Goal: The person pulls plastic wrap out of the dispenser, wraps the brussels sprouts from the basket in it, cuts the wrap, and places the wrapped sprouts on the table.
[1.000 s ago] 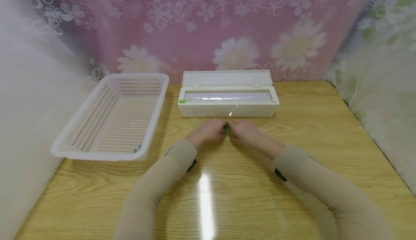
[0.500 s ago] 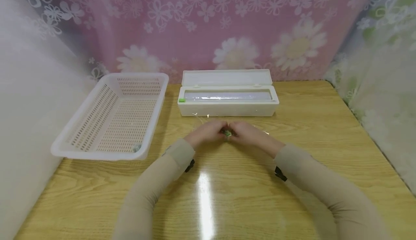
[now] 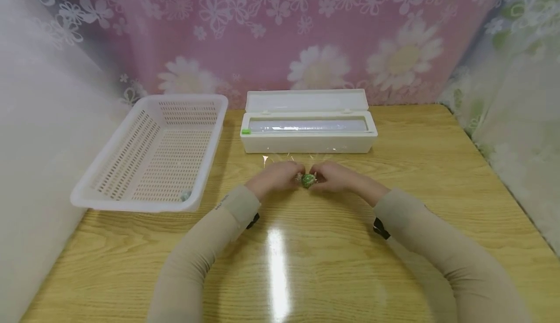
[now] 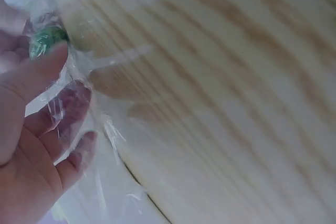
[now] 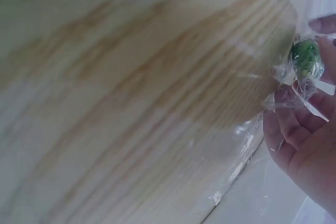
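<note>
Between my two hands, at the middle of the table, is a small rounded green item (image 3: pixel 308 180) wrapped in clear plastic wrap (image 4: pixel 113 135). My left hand (image 3: pixel 279 176) pinches the wrap on the left side of it, thumb by the green bundle and other fingers spread behind the film. From the right, my right hand (image 3: pixel 338 177) holds the wrap with curled fingers, seen through the film in the right wrist view. Loose film spreads out past both hands toward the box. What the green item is stays blurred under the wrap.
Behind the hands stands a white wrap box (image 3: pixel 306 144), lid raised, with a film roll (image 3: pixel 306 126) inside and a green slider (image 3: pixel 246 131) at its left. A white slotted basket (image 3: pixel 210 158) sits at left, holding a small grey-blue item (image 3: pixel 185 195).
The hands have come slightly apart and a little nearer the body, so more of the green bundle shows between them. The head view has tilted slightly.
</note>
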A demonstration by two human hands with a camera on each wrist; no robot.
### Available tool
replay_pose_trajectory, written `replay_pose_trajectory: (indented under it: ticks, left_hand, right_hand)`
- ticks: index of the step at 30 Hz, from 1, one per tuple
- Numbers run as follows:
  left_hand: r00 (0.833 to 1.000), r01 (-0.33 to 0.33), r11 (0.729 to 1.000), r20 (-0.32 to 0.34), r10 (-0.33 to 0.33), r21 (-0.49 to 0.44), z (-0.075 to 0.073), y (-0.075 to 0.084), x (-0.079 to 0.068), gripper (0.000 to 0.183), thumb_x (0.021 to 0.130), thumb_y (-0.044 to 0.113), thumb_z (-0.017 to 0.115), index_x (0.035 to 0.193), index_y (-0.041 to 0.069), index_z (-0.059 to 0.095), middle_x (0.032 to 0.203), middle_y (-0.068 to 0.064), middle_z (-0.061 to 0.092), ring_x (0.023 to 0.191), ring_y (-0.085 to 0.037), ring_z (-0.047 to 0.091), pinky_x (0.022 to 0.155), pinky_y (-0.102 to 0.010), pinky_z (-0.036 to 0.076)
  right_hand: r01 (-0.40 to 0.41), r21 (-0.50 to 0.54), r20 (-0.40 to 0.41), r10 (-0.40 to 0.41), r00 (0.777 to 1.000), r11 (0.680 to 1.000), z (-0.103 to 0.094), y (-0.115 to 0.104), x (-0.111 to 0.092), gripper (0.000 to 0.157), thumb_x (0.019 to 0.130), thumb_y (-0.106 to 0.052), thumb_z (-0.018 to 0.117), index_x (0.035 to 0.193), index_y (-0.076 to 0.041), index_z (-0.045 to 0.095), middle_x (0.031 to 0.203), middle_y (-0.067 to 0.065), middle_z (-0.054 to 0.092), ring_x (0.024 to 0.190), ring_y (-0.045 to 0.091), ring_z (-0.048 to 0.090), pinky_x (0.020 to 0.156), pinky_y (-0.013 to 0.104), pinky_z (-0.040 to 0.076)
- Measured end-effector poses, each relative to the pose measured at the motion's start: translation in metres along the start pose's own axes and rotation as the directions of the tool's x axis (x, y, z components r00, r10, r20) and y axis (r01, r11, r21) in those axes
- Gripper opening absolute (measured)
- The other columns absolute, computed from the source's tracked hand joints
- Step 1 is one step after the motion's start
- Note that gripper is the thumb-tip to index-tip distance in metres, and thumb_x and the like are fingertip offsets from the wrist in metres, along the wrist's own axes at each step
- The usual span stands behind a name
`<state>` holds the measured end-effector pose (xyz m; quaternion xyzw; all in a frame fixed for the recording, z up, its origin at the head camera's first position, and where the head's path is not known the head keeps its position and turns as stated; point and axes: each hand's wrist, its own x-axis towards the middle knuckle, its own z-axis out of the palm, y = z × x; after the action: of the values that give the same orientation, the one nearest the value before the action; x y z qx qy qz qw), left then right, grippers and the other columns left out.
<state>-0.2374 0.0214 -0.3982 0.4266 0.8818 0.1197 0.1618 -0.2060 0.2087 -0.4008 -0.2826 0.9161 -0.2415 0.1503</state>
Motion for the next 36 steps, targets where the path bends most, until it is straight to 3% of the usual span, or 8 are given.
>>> replay_pose_trajectory:
  ticks: [3,10,13,18,22,26,32,36]
  left_hand:
    - [1.000,0.008,1.000,-0.008,-0.008,-0.003,-0.001,0.000,-0.001,0.020,0.089,0.013,0.051,0.108,0.013,0.059,0.107,-0.002,0.059,0.099,-0.016,0.053,0.086,-0.029,0.041]
    - [0.998,0.025,0.999,0.053,-0.024,-0.021,-0.004,0.000,-0.004,0.023,0.090,0.012,0.049,0.111,0.007,0.058,0.110,-0.007,0.058,0.100,-0.020,0.053,0.087,-0.030,0.041]
    - [0.999,0.035,0.998,0.023,-0.036,0.061,-0.004,0.001,-0.005,0.027,0.088,0.020,0.054,0.113,0.010,0.056,0.106,-0.004,0.057,0.094,-0.017,0.054,0.080,-0.029,0.044]
    - [0.999,-0.037,0.987,-0.033,0.043,0.159,-0.003,0.008,-0.004,0.038,0.079,0.030,0.065,0.112,0.014,0.054,0.099,0.002,0.052,0.084,-0.011,0.050,0.071,-0.026,0.044]
    - [0.995,-0.055,0.984,-0.067,0.068,0.171,0.001,0.012,-0.004,0.022,0.082,0.030,0.063,0.096,0.015,0.056,0.087,0.005,0.050,0.074,-0.010,0.048,0.064,-0.023,0.042]
    - [0.997,-0.012,0.994,-0.080,0.021,0.111,0.001,0.009,-0.002,0.016,0.086,0.028,0.058,0.092,0.014,0.059,0.084,0.004,0.050,0.072,-0.010,0.048,0.063,-0.023,0.041]
    - [0.996,0.065,0.998,-0.066,-0.065,-0.004,-0.002,-0.001,0.004,0.012,0.091,0.022,0.049,0.097,0.013,0.054,0.093,0.000,0.058,0.081,-0.014,0.054,0.072,-0.028,0.044]
    - [0.993,0.094,0.996,-0.075,-0.093,0.005,-0.003,-0.004,0.007,0.013,0.093,0.023,0.045,0.091,0.013,0.054,0.086,0.001,0.058,0.077,-0.014,0.053,0.069,-0.029,0.044]
  right_hand:
    - [0.016,-0.051,-0.003,-0.016,1.000,0.999,0.000,-0.001,-0.001,0.026,0.080,-0.021,0.065,0.096,-0.001,0.059,0.071,-0.002,0.051,0.063,0.012,0.044,0.058,0.027,0.039]
    - [0.055,-0.138,0.035,-0.051,0.998,0.989,0.000,-0.003,0.001,0.018,0.088,-0.022,0.055,0.083,-0.007,0.061,0.072,-0.002,0.051,0.065,0.012,0.044,0.060,0.029,0.038]
    - [0.048,-0.125,0.037,-0.043,0.998,0.991,0.000,-0.005,0.002,0.019,0.089,-0.022,0.053,0.087,-0.006,0.063,0.076,-0.001,0.053,0.068,0.012,0.047,0.062,0.030,0.041]
    - [0.007,-0.081,0.027,-0.005,1.000,0.997,-0.002,-0.006,0.002,0.021,0.090,-0.023,0.053,0.093,-0.004,0.060,0.079,-0.001,0.057,0.069,0.012,0.050,0.063,0.030,0.043]
    - [-0.037,-0.081,0.010,0.038,0.999,0.996,-0.002,-0.006,0.001,0.026,0.089,-0.028,0.053,0.098,-0.003,0.056,0.075,-0.001,0.057,0.063,0.011,0.050,0.057,0.028,0.043]
    - [-0.082,-0.190,-0.056,0.073,0.996,0.978,-0.004,-0.007,-0.001,0.032,0.087,-0.033,0.056,0.100,-0.004,0.054,0.071,-0.001,0.056,0.059,0.012,0.049,0.053,0.029,0.042]
    - [-0.010,-0.388,-0.161,-0.057,0.985,0.922,0.000,-0.011,0.004,0.029,0.079,-0.021,0.065,0.102,-0.005,0.057,0.096,0.007,0.057,0.083,0.021,0.055,0.070,0.035,0.046]
    - [0.050,-0.448,-0.159,-0.134,0.978,0.893,0.006,-0.012,0.011,0.028,0.075,-0.020,0.067,0.096,-0.004,0.058,0.092,0.007,0.056,0.086,0.023,0.053,0.075,0.039,0.044]
